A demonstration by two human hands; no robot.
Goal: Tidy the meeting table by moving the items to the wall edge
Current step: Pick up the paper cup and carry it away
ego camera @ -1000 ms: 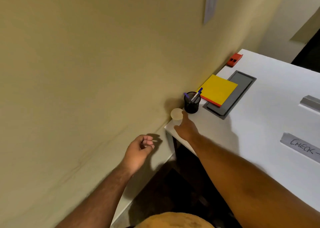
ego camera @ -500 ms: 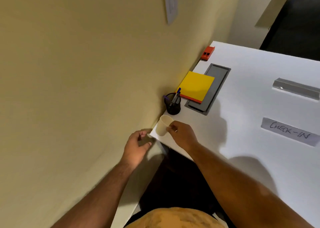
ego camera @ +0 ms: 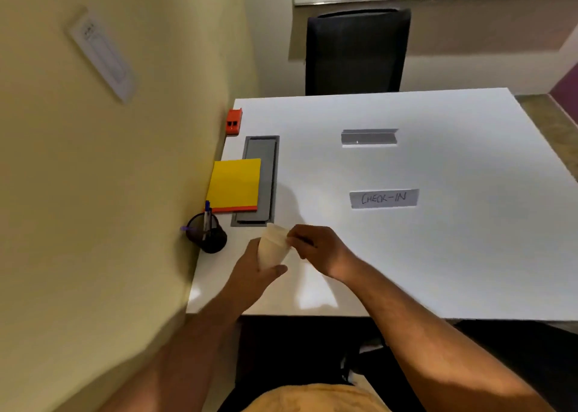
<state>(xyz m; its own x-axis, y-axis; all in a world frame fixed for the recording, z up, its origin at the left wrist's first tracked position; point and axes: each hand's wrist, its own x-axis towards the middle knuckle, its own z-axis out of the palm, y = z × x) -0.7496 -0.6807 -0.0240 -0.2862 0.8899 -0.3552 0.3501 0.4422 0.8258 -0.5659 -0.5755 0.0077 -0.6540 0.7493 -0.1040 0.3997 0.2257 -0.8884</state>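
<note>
A cream paper cup (ego camera: 272, 247) is held tilted above the near left part of the white table (ego camera: 422, 255). My left hand (ego camera: 253, 274) wraps around its body from below. My right hand (ego camera: 316, 249) pinches its rim with the fingertips. Along the wall edge stand a black pen holder (ego camera: 209, 236) with pens, a yellow notepad (ego camera: 235, 185) with an orange edge, and a small orange object (ego camera: 234, 122).
A grey recessed cable tray (ego camera: 262, 174) lies beside the notepad. Two grey labels sit mid-table, one blank (ego camera: 369, 137), one reading CHECK-IN (ego camera: 384, 198). A black chair (ego camera: 356, 52) stands at the far side. The yellow wall (ego camera: 93, 192) runs along the left.
The cup was lifted off the table corner by my right hand, and my left hand came up and closed around it. The view swung right, showing more table.
</note>
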